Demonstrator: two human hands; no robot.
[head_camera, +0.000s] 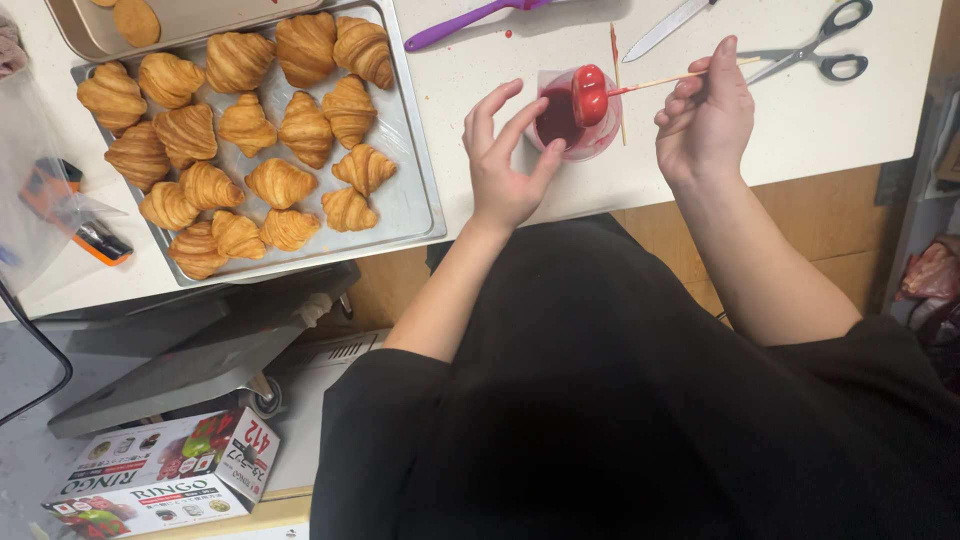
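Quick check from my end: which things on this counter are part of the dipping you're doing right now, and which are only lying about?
In use:
- left hand beside the cup of red liquid
- right hand pinching the wooden skewer
- glossy red piece on the skewer, over the cup

Lying about:
- tray of croissants
- scissors
- knife
- purple-handled tool
- spare skewer
- printed box

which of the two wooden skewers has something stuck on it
The skewer held in the right hand: a glossy red piece sits on its tip over the cup. The other skewer lies bare on the table.
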